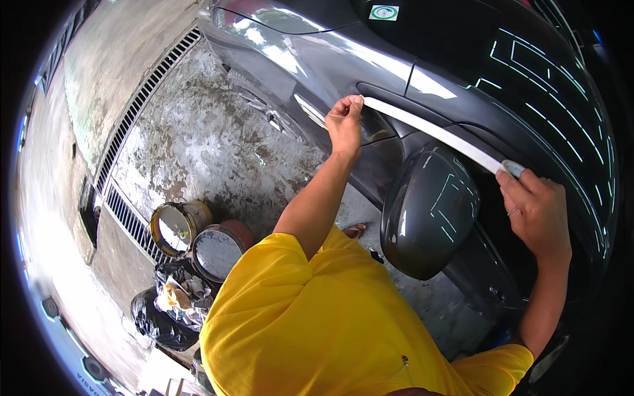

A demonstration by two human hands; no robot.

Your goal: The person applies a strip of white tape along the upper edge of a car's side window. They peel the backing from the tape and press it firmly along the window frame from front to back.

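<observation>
A strip of white masking tape [432, 132] stretches between my two hands along the base of the dark grey car's windscreen and front pillar. With thumb and fingers pinched together, my left hand [345, 124] grips the strip's free end near the bonnet's rear corner. My right hand [536, 208] is closed around the tape roll [512, 168], whose rim shows above the fingers, beside the pillar. Between my arms, below the strip, juts the car's dark side mirror [429, 211]. Whether the tape touches the car along its length, I cannot tell.
Two round buckets, one yellowish [178, 228] and one reddish [223, 249], stand on the stained concrete floor at left. Beside them lies a black rubbish bag [162, 317] with crumpled paper. A metal drain grate [135, 102] crosses the floor. A sandalled foot [354, 230] shows below the car.
</observation>
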